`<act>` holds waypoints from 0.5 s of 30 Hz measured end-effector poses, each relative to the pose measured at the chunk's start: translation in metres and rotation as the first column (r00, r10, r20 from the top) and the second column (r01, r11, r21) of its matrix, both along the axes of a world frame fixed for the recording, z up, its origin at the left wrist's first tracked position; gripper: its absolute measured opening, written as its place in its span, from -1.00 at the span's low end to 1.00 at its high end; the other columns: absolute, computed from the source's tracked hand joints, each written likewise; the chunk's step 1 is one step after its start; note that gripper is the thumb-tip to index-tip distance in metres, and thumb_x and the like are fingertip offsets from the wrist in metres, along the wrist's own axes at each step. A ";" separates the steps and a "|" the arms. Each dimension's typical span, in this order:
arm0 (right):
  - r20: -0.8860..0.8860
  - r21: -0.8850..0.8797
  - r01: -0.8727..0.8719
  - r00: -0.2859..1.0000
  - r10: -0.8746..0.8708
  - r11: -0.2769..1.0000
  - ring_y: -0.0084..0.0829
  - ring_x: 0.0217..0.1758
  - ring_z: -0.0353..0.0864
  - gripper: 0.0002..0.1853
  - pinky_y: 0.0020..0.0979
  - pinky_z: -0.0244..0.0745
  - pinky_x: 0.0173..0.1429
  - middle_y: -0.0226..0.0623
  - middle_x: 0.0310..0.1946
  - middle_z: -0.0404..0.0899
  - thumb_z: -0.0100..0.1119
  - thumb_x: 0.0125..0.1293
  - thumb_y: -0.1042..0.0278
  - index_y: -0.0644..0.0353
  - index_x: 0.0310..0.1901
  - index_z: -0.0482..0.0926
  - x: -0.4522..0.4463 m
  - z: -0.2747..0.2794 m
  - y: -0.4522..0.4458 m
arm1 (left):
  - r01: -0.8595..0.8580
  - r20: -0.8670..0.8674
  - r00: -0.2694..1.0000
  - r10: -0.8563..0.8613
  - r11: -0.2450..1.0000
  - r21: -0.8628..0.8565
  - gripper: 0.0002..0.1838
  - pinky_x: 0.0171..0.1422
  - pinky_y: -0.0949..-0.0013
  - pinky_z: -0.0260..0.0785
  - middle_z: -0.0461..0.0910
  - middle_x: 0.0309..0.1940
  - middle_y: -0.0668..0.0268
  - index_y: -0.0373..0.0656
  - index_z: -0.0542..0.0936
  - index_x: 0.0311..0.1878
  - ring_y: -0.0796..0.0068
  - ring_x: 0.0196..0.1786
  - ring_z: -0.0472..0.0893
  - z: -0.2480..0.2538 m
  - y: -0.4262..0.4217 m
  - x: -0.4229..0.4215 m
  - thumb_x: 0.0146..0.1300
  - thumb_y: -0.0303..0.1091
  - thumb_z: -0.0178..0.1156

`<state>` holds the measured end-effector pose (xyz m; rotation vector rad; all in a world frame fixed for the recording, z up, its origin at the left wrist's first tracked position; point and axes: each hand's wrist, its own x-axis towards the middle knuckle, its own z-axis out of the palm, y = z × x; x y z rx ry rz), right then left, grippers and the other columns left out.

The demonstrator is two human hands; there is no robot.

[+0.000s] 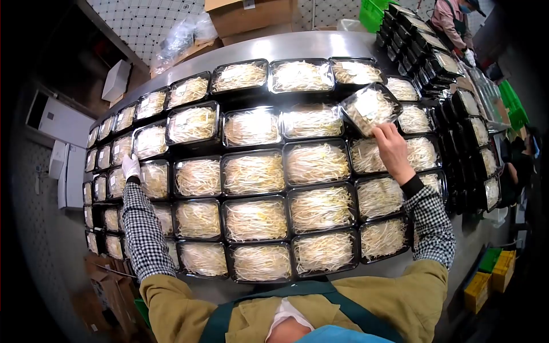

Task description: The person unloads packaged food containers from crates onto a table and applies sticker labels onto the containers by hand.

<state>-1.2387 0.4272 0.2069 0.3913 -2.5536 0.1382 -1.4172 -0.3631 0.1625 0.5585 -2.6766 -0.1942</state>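
Note:
Rows of black trays of bean sprouts (255,172) under clear film cover a metal table. My bare right hand (393,151) grips the near edge of a tilted tray (372,107), lifted above its neighbours at the right of the back rows. On the left, my gloved left hand (131,166) touches the near corner of a labelled tray (150,140); its fingertips are partly hidden against the tray edge, and its fingers look pressed together.
Tall stacks of filled trays (420,43) stand at the right. Behind the metal table (257,48) are a cardboard box (251,17) and clear plastic bags (186,37). A co-worker (452,23) is at the upper right. Yellow crates (477,291) sit lower right.

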 end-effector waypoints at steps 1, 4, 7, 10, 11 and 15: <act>0.024 0.015 -0.031 0.999 0.030 0.999 -0.30 -0.11 0.47 -0.76 -0.28 0.44 -0.10 -0.33 -0.25 0.49 0.09 0.01 0.59 0.13 -0.24 0.48 -0.006 0.010 -0.003 | 0.036 0.009 0.999 -0.036 0.999 0.038 -0.56 0.12 0.13 0.32 0.55 -0.09 -0.13 -0.32 0.50 0.00 -0.06 0.02 0.52 0.003 -0.013 0.005 0.25 -0.12 0.00; -0.047 -0.235 -0.061 0.998 0.052 0.970 -0.21 -0.25 0.53 -0.89 -0.21 0.42 -0.18 -0.23 -0.36 0.58 0.10 0.06 0.47 0.13 -0.34 0.58 -0.040 0.025 0.014 | 0.161 -0.059 0.986 -0.154 0.976 0.148 -0.63 0.00 0.23 0.38 0.59 -0.22 -0.10 -0.29 0.57 -0.10 0.05 -0.10 0.58 0.036 -0.018 0.022 0.26 -0.16 0.01; -0.125 -0.103 0.447 0.880 -0.458 0.888 -0.05 -0.04 0.51 -0.61 -0.20 0.41 0.05 -0.03 -0.10 0.53 0.13 0.24 0.07 0.25 -0.09 0.50 -0.106 0.025 0.039 | 0.186 -0.130 0.977 -0.168 0.971 0.150 -0.69 -0.13 0.18 0.41 0.59 -0.28 -0.07 -0.27 0.54 -0.12 -0.01 -0.20 0.59 0.089 0.018 0.069 0.28 -0.21 0.01; 0.127 -0.170 0.510 0.860 -0.494 0.843 0.04 -0.14 0.53 -0.55 -0.10 0.42 0.01 0.17 -0.26 0.51 0.01 0.29 0.02 0.32 -0.09 0.47 -0.184 -0.049 0.107 | 0.181 -0.233 0.936 -0.264 0.929 -0.323 -0.75 -0.14 0.13 0.42 0.59 -0.27 -0.05 -0.22 0.51 -0.07 -0.03 -0.22 0.58 0.125 0.036 0.144 0.31 -0.27 0.03; 0.385 0.484 0.124 0.859 -0.338 0.866 0.01 -0.07 0.51 -0.61 -0.13 0.43 -0.02 0.13 -0.09 0.49 -0.13 0.33 0.27 0.36 0.08 0.39 -0.222 -0.076 0.141 | 0.146 -0.297 0.926 -0.233 0.946 -0.288 -0.75 -0.12 0.13 0.42 0.59 -0.27 -0.04 -0.23 0.52 -0.07 -0.04 -0.21 0.58 0.147 0.051 0.194 0.31 -0.27 0.04; 0.172 0.522 0.181 0.935 -0.311 0.834 -0.22 -0.20 0.56 -0.73 -0.30 0.49 -0.17 -0.11 -0.22 0.53 -0.08 0.26 0.43 0.18 -0.02 0.48 -0.166 -0.060 0.181 | -0.113 -0.351 0.927 0.129 0.991 0.066 -0.69 -0.05 0.21 0.42 0.60 -0.19 0.00 -0.18 0.52 0.01 0.12 -0.11 0.61 0.179 0.046 0.365 0.31 -0.20 0.06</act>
